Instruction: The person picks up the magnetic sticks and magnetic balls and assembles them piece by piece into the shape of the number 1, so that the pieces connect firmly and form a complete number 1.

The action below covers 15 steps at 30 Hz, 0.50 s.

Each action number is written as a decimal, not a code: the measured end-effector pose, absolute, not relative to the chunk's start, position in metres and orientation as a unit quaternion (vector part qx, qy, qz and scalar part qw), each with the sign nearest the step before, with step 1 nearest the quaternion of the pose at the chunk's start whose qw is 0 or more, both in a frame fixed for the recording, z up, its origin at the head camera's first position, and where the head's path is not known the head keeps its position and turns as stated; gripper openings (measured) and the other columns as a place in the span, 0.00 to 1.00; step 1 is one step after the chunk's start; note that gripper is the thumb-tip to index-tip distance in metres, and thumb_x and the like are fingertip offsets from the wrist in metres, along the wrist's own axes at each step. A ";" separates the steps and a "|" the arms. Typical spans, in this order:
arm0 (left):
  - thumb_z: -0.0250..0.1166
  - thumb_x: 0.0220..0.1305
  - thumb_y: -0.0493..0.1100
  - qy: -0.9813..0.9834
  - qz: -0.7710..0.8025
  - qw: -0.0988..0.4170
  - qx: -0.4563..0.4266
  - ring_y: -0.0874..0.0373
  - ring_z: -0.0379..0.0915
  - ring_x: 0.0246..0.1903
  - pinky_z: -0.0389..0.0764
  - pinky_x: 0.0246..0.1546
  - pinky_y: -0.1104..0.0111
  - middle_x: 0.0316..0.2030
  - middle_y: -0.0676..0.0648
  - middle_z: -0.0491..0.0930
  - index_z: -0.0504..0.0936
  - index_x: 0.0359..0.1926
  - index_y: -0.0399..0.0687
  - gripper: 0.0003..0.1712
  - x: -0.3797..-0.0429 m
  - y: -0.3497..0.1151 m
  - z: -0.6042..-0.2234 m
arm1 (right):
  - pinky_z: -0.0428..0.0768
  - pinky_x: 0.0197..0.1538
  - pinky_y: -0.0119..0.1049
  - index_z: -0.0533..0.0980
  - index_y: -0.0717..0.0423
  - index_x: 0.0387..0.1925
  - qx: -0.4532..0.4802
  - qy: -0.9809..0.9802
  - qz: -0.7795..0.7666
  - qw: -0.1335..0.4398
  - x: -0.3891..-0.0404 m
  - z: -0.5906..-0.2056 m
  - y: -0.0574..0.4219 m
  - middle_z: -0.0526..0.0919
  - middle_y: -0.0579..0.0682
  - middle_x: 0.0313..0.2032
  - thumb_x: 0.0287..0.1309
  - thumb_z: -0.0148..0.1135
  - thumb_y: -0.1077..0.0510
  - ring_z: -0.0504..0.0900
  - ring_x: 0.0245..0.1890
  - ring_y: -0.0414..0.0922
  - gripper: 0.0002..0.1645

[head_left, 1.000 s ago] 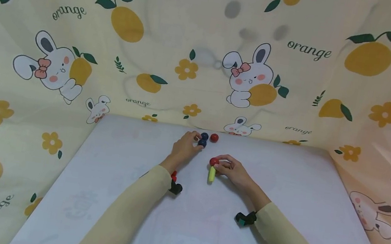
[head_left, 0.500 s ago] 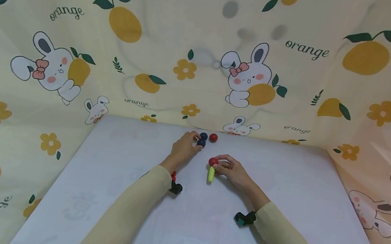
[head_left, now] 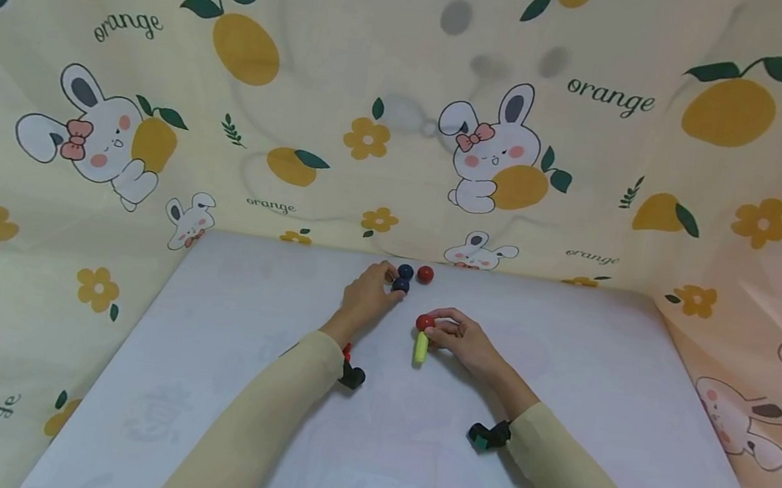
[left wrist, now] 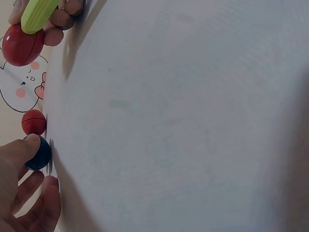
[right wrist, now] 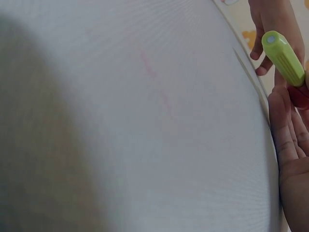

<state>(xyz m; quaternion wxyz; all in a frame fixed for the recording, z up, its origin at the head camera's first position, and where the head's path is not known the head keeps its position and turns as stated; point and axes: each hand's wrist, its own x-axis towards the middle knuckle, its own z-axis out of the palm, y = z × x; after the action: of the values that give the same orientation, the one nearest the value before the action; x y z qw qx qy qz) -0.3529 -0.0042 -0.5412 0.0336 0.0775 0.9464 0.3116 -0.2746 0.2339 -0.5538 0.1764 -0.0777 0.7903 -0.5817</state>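
In the head view, my right hand (head_left: 470,346) pinches a toy with a red ball (head_left: 425,322) and a ribbed yellow-green handle (head_left: 421,348), much like a small maraca. Its handle points toward me. Farther back, my left hand (head_left: 367,300) holds the nearer of two dark blue balls (head_left: 401,286), thumb in front; the index finger is partly hidden. The other blue ball (head_left: 405,271) sits right behind it. Beside them, apart from both hands, lies a second red ball (head_left: 425,274). The left wrist view shows my thumb on a blue ball (left wrist: 41,155).
A white table (head_left: 243,424) lies under both hands. At its back edge hangs a cream cloth (head_left: 360,45) printed with rabbits and oranges. Each wrist carries a small black device, one on the left (head_left: 352,375) and one on the right (head_left: 489,436).
Both hands keep their places and holds. Only the head view has drifted slightly, so the scene sits a little farther left in it.
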 end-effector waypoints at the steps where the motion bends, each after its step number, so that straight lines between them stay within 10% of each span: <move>1: 0.72 0.73 0.55 0.946 0.313 0.033 0.078 0.54 0.80 0.56 0.80 0.57 0.53 0.58 0.51 0.81 0.77 0.61 0.54 0.23 -0.352 -0.005 -0.541 | 0.77 0.60 0.42 0.73 0.53 0.70 -0.079 0.790 -0.582 0.175 -0.275 -0.554 0.233 0.91 0.52 0.53 0.76 0.66 0.45 0.87 0.51 0.48 0.29; 15: 0.72 0.73 0.56 0.942 0.325 0.026 0.081 0.53 0.79 0.57 0.80 0.59 0.54 0.58 0.51 0.83 0.79 0.64 0.55 0.24 -0.339 -0.006 -0.538 | 0.76 0.61 0.44 0.72 0.53 0.71 -0.076 0.797 -0.573 0.178 -0.276 -0.557 0.236 0.90 0.53 0.55 0.77 0.65 0.44 0.86 0.52 0.49 0.31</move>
<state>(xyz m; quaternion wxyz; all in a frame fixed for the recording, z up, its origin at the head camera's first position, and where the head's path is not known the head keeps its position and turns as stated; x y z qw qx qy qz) -0.3390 -0.0063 -0.5378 0.0261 0.0807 0.9417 0.3255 -0.2760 0.2361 -0.5565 0.1783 -0.0756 0.7966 -0.5726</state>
